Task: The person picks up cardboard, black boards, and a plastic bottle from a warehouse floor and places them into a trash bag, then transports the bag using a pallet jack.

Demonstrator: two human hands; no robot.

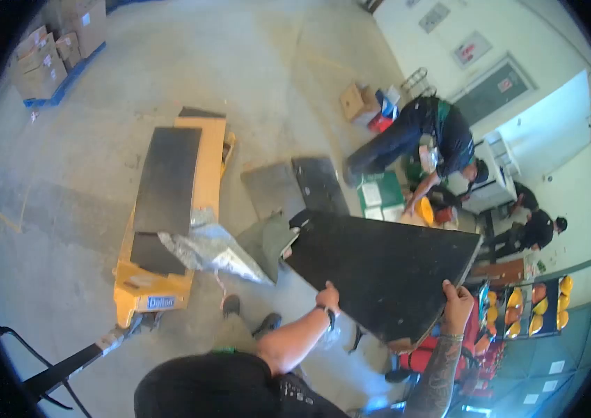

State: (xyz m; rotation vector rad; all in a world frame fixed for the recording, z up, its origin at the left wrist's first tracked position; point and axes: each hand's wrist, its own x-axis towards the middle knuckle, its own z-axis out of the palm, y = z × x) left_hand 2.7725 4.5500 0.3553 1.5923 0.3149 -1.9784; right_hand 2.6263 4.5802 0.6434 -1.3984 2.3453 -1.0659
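A large dark board (386, 268) with worn edges is held up in front of me, tilted. My left hand (327, 298), with a dark band at the wrist, is closed on its lower edge. My right hand (458, 306), on a tattooed forearm, grips the edge near the right corner, thumb on the dark face. Grey-green cloth (262, 244) touches the board's left end; what lies under it is unclear. Beside the cloth, crumpled silvery wrapping (215, 251) lies against a yellow pallet jack (151, 285) that bears long dark and brown panels (167, 181).
Two flat panels (320, 182) lie on the floor beyond the board. A person (442, 136) bends over a green box (380, 195) and other items. More people (536, 230) stand farther right. Helmets (536, 306) hang on a rack. Boxed pallets (48, 66) stand far left.
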